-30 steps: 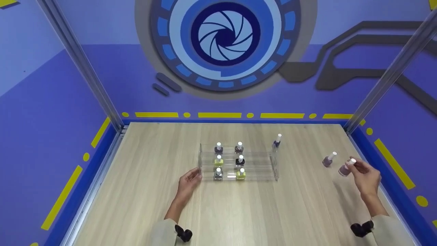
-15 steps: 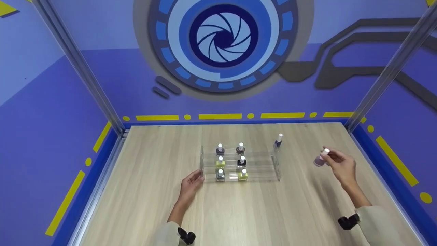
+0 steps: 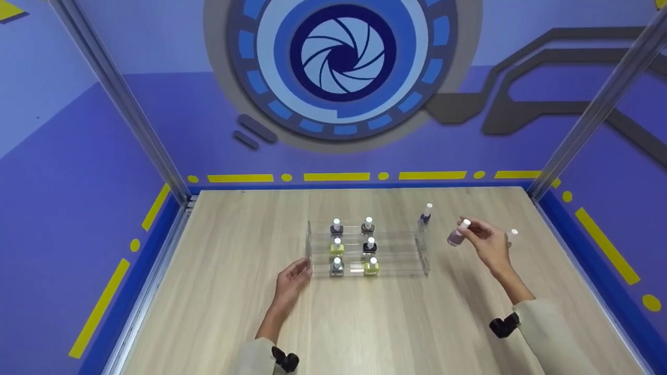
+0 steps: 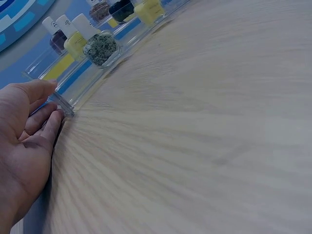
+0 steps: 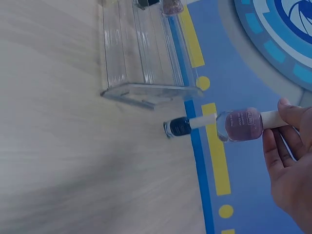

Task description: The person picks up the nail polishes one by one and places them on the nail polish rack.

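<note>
Head view: right hand (image 3: 487, 246) pinches a mauve nail polish bottle (image 3: 456, 237) by its white cap, lifted off the wooden table (image 3: 365, 323), bottle hanging left of the fingers. Clear tiered rack (image 3: 367, 249) sits well left of this hand, six bottles on it. Dark blue bottle (image 3: 424, 215) stands on the table up and left of the hand, beside the rack's far right corner. Another bottle (image 3: 511, 235) just right of the hand, mostly hidden. Left hand (image 3: 292, 281) rests on the table, fingers relaxed and straight, tips touching the rack's near left corner, holding nothing.

Left wrist view: left hand (image 4: 24, 146) flat, fingertips (image 4: 54, 119) against the rack (image 4: 63, 100) corner; glittery bottle (image 4: 100, 46) and yellow bottle (image 4: 75, 44) just beyond.

Right wrist view: right hand (image 5: 290, 165) grips the cap, mauve bottle (image 5: 240, 125) in the air; dark blue bottle (image 5: 179, 126) past it, rack (image 5: 141, 53) farther off.
</note>
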Tool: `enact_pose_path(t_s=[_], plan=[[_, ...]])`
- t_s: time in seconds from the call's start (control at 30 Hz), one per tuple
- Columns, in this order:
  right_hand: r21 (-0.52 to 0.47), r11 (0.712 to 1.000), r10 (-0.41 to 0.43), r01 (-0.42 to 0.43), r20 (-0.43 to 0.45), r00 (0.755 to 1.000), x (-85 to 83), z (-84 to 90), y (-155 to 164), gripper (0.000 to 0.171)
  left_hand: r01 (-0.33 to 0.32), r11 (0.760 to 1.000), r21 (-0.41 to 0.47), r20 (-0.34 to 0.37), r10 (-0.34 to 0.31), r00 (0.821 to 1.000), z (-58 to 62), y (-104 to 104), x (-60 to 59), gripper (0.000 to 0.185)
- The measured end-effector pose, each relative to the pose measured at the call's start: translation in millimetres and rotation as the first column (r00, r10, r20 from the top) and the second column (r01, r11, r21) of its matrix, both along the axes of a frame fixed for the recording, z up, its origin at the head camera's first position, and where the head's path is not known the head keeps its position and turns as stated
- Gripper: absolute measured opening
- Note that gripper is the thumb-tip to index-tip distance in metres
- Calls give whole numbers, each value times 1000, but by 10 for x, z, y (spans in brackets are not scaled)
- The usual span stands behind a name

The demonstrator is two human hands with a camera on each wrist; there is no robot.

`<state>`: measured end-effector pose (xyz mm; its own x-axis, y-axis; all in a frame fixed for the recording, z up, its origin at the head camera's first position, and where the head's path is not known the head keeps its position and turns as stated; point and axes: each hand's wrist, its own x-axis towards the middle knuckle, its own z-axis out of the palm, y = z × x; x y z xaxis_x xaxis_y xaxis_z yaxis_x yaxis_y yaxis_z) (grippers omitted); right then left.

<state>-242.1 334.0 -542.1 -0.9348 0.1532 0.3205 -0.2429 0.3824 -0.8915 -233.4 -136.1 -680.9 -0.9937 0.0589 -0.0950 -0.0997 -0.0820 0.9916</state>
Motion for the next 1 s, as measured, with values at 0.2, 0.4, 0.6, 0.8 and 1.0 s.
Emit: enact_pose_path(t_s=[0.2,0.4,0.6,0.8,1.0], plan=[[-19,999,37,-37,9,999,-141,-36,-127,32,6,1000,10,-6,-6,1000,11,16,7,50],[-61,996,73,-72,25,997,-233,-59,-300,32,-14,1000,-17,-11,14,1000,18,0,-14,47],[-45,995,93,-90,59,994,-313,-93,-421,32,-16,1000,-21,7,16,1000,15,-6,-15,47],[-62,990,129,-126,53,990,-442,-69,-537,32,-13,1000,-2,1,13,1000,14,-10,-17,47],[-77,989,131,-125,71,989,-495,-35,-691,30,-2,1000,16,9,2,1000,-9,-7,-19,50]])
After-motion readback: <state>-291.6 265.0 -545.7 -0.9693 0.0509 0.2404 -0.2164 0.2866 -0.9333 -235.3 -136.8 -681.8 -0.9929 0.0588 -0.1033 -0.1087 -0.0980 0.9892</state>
